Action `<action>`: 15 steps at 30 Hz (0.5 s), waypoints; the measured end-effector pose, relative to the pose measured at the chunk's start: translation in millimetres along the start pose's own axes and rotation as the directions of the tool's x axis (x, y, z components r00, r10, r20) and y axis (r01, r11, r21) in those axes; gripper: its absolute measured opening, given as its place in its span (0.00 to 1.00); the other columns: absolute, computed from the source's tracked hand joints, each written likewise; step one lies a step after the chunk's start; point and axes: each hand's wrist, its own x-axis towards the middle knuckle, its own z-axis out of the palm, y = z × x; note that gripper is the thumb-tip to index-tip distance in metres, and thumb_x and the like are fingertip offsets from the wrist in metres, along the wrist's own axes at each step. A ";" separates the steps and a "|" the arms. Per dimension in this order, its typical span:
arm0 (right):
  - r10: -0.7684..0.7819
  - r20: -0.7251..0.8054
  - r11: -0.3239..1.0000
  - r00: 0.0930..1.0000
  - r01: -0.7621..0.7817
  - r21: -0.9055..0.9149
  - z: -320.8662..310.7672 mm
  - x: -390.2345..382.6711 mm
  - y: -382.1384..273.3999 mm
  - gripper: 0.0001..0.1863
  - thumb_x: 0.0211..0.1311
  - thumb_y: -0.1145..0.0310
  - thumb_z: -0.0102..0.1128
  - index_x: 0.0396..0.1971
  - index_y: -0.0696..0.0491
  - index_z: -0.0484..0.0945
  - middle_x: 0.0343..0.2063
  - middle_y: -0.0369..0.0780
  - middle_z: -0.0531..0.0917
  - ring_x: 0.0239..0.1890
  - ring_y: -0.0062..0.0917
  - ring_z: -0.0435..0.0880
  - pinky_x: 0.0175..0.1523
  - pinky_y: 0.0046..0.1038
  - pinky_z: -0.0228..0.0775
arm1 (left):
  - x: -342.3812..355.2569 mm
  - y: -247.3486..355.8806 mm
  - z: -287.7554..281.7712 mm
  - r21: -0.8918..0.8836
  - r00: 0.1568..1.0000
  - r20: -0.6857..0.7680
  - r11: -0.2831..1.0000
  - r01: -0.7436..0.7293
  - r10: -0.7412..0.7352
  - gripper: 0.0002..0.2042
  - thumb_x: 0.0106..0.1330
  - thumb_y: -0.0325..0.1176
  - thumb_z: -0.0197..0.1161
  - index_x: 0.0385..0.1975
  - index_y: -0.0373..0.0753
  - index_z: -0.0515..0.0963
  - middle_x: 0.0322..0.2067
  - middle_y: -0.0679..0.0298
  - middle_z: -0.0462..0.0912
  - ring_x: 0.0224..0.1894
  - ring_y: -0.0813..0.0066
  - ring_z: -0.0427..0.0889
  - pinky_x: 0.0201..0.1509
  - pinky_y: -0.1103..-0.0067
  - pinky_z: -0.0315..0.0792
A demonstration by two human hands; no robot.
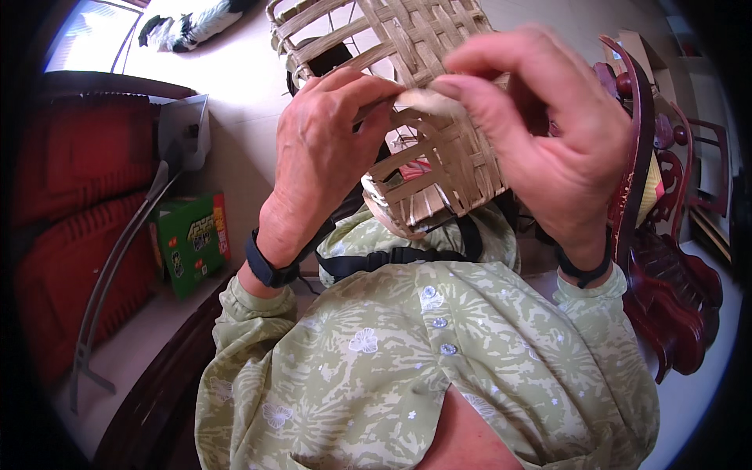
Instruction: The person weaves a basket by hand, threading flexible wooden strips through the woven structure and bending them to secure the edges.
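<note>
A tan woven frame (415, 47) of flat strips, with open gaps in its lattice, rests over my lap in front of me. My left hand (329, 141) is at its left middle, fingertips closed on a pale strip (423, 102) that crosses the weave. My right hand (548, 133) is curled at the right of that strip, thumb and forefinger pinched at it, somewhat blurred by motion; its other fingers are partly hidden. A black strap with a buckle (392, 257) lies across the green patterned cloth below the frame.
A red cushioned seat (86, 157), a bent metal bar (117, 274) and a green box (184, 243) are at the left. A black-and-white animal (184, 27) lies on the pale floor (243, 94). Carved dark-red wooden furniture (666, 298) and cardboard (634, 47) stand at the right.
</note>
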 end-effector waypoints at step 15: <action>0.077 0.243 0.990 0.967 -0.102 0.094 19.6 11.5 34.8 0.08 0.66 0.67 0.61 0.35 0.55 0.83 0.29 0.50 0.85 0.33 0.46 0.86 0.40 0.41 0.77 | 11.9 6.0 30.5 0.467 0.999 -0.001 0.883 0.048 -0.053 0.11 0.60 0.30 0.66 0.40 0.40 0.74 0.27 0.61 0.85 0.31 0.59 0.86 0.36 0.69 0.77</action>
